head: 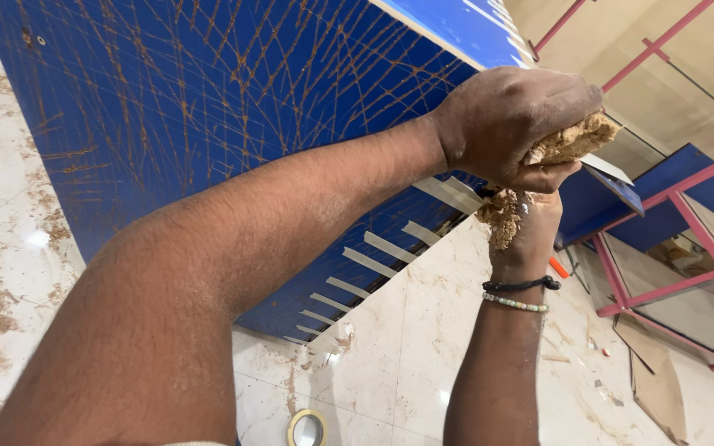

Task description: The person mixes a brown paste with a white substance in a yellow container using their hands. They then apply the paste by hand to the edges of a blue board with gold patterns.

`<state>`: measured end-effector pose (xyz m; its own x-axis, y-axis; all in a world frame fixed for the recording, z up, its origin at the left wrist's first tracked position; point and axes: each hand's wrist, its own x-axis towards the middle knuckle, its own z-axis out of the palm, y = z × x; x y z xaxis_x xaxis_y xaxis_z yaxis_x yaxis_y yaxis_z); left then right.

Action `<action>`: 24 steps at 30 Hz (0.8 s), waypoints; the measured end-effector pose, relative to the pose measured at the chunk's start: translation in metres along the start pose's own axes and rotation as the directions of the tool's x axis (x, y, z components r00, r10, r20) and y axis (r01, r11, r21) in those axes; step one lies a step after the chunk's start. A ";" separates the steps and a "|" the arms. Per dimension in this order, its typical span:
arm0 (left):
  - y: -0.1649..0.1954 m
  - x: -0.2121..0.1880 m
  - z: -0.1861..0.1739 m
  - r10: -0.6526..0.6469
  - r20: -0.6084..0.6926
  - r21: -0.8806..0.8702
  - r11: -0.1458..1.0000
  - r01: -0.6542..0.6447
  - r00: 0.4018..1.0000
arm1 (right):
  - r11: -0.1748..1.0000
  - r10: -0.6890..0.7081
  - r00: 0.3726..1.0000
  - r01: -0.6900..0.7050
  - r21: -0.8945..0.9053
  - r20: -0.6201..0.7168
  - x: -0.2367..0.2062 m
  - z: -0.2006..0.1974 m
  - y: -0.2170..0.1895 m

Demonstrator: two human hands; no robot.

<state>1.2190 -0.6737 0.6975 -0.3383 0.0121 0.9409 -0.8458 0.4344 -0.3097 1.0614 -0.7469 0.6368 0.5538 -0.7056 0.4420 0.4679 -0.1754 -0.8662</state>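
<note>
From the head camera, the left hand [510,124] was closed in a fist over a tan, crumbly clump of sawdust [573,139], pressing it against the upper edge of the big blue laminated board [208,124] that stood tilted on the floor. The right hand [530,219] came up from below, its fingers curled around a second tuft of the same fibrous stuff [502,216], just under the left. The step looked like rubbing along the board's edge, where pale strips of masking tape [386,246] held the edging on. To my eye, the next move called for firm pressure and a steady slide along that edge without lifting the tape.

The right hand's fingers were mostly hidden behind the left hand and the clump, so its exact grip was hard to read. The board's far end was cut off. A roll of tape [307,429] lay on the dusty marble floor [423,330], and pink metal frames [671,206] stood beyond.
</note>
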 end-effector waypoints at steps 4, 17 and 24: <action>0.001 0.002 -0.001 0.003 -0.006 0.007 1.000 -0.003 1.000 | 0.986 0.065 0.997 -0.071 -0.147 -0.051 -0.001 -0.011 0.010; 0.002 0.004 -0.006 -0.041 0.056 -0.006 0.999 0.041 0.998 | 0.934 -0.203 0.970 0.232 -0.273 0.131 0.008 -0.028 -0.003; 0.000 0.000 -0.003 -0.021 0.041 0.009 1.000 0.021 0.999 | 0.921 -0.229 0.973 0.207 -0.330 -0.029 0.004 -0.017 0.016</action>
<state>1.2204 -0.6713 0.6976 -0.3366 -0.0338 0.9410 -0.8565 0.4264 -0.2910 1.0595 -0.7642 0.6212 0.4118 -0.6665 0.6214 0.3179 -0.5340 -0.7835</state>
